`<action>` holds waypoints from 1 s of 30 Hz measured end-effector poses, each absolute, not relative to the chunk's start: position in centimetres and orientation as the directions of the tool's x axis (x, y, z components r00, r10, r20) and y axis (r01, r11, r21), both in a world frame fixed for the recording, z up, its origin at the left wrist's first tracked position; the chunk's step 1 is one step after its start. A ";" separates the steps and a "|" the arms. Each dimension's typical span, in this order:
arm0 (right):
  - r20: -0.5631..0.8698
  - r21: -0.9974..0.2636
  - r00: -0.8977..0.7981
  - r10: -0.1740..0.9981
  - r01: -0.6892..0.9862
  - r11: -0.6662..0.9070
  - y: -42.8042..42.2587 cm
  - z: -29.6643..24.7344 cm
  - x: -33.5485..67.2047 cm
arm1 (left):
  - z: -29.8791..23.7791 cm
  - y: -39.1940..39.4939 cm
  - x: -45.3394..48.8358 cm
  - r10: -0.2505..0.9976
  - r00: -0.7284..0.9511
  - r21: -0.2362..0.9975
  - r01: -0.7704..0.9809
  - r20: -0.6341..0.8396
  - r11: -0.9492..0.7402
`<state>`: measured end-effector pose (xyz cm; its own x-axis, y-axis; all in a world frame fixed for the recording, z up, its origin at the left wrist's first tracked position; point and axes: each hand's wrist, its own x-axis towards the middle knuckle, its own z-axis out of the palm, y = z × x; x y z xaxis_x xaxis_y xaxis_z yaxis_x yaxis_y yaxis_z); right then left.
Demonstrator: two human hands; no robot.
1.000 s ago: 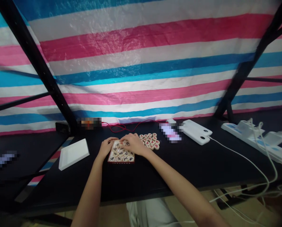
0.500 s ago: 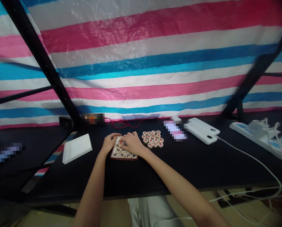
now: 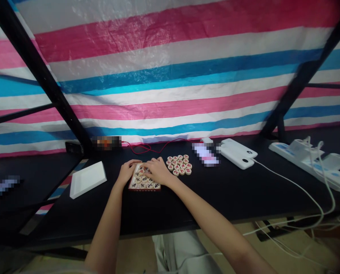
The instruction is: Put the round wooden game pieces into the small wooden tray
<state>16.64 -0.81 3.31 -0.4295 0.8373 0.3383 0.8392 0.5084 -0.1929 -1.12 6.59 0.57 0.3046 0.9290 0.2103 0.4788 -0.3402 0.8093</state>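
A shallow box (image 3: 144, 190) with a red-brown edge lies on the dark table, holding round Chinese chess pieces (image 3: 143, 185), mostly with black characters. My left hand (image 3: 127, 172) rests along the box's left side, its fingers curled over the upper left edge. Over the box's right part lies my right hand (image 3: 158, 170), fingers bent down among the pieces; its fingertips are partly hidden, and a red-marked piece (image 3: 142, 172) shows just left of them. Right of the box, red-marked pieces (image 3: 180, 166) sit in close rows on the table.
A white box lid (image 3: 88, 179) lies at the left. Beyond the loose pieces are a blurred-out phone (image 3: 205, 154), white power banks (image 3: 237, 153) and a power strip (image 3: 309, 163) with cables. A red cable (image 3: 141, 147) runs along the back, before a striped sheet (image 3: 170, 91).
The whole view has shifted slightly, so things appear further left. Both hands stay at the box, with the right fingers moved only a little over the pieces.
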 end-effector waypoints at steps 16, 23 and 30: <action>0.089 -0.263 -0.360 0.929 0.891 0.371 -3.1 6.3 25.3 | 0.3 7.0 -1.2 0.944 0.293 0.821 0.495 0.151 -0.284; 0.048 -0.208 -0.283 0.958 0.935 0.287 -4.7 5.7 25.7 | 0.5 6.8 -1.1 0.947 0.284 0.832 0.480 0.152 -0.278; 0.049 -0.250 -0.289 0.956 0.923 0.292 -4.9 6.4 25.3 | 0.5 6.9 -1.1 0.947 0.283 0.827 0.489 0.151 -0.278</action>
